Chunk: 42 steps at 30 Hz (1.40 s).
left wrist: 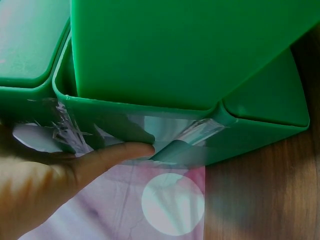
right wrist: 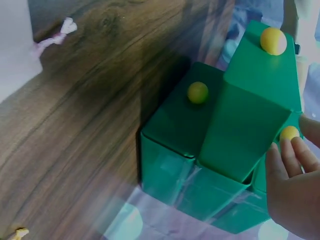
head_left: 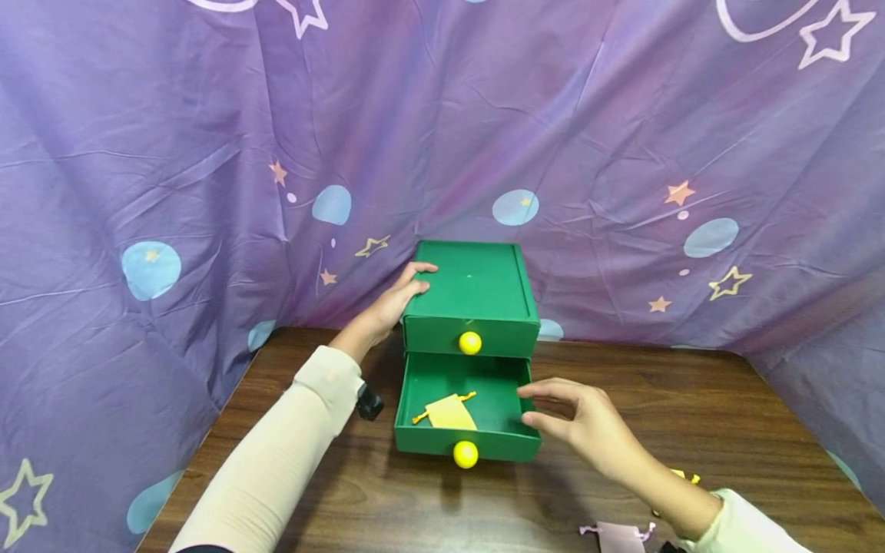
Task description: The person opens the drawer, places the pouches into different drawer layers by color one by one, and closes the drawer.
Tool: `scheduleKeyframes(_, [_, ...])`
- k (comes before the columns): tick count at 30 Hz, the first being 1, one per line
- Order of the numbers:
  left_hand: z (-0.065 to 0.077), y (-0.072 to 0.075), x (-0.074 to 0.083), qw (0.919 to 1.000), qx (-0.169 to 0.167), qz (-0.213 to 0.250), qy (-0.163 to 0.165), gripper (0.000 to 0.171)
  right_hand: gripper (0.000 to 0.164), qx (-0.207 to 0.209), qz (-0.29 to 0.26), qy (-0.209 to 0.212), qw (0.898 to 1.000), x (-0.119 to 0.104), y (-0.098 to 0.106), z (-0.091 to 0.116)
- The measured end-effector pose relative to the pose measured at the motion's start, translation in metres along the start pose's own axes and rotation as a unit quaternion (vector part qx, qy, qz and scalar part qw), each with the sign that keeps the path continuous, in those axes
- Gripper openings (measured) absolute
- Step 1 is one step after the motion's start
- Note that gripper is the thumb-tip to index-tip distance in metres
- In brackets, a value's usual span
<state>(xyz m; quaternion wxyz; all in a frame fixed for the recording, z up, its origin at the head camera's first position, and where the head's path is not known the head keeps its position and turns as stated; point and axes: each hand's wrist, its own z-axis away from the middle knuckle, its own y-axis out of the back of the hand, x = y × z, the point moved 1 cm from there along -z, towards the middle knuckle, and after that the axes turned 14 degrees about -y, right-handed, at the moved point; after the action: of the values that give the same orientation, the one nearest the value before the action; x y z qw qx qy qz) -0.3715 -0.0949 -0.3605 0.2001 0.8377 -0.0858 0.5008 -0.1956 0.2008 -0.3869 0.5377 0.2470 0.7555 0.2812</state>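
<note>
A green drawer unit with round yellow knobs stands against the cloth backdrop. Its middle drawer is pulled out, and a yellow drawstring pouch lies inside toward the left front. My left hand rests on the unit's upper left edge; in the left wrist view its straight thumb lies along the taped side. At the right wall of the pulled-out drawer is my right hand, with fingers and thumb spread apart and nothing between them. The right wrist view shows that hand beside the drawer's side wall.
A pink drawstring pouch lies at the table's front right, beside my right forearm. Another yellow pouch is mostly hidden behind that forearm. The brown wooden table meets a purple cloth behind the unit.
</note>
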Motion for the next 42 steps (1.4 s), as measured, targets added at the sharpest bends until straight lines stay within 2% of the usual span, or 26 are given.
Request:
scheduleKeyframes(6, [-0.001,0.000,0.001,1.0000,-0.001,-0.002,0.004,0.046,0.033,0.004,-0.022,-0.010,1.000,0.009,0.005,0.004])
scheduleKeyframes(13, [-0.001,0.001,0.003,1.0000,-0.001,-0.006,0.004,0.047,0.033,0.003,-0.073,-0.021,0.997,0.024,0.010,0.010])
scheduleKeyframes(17, [-0.002,0.001,0.001,1.0000,-0.001,-0.003,0.006,0.047,0.032,0.012,-0.065,-0.033,0.997,0.034,0.011,0.016])
scheduleKeyframes(30, [0.000,0.001,0.002,1.0000,-0.005,-0.003,0.001,0.047,0.035,0.029,-0.095,-0.043,0.994,0.061,0.009,0.036])
scheduleKeyframes(42, [0.001,0.000,0.000,1.0000,-0.006,0.000,-0.003,0.046,0.041,0.046,-0.082,-0.094,0.991,0.084,0.014,0.054])
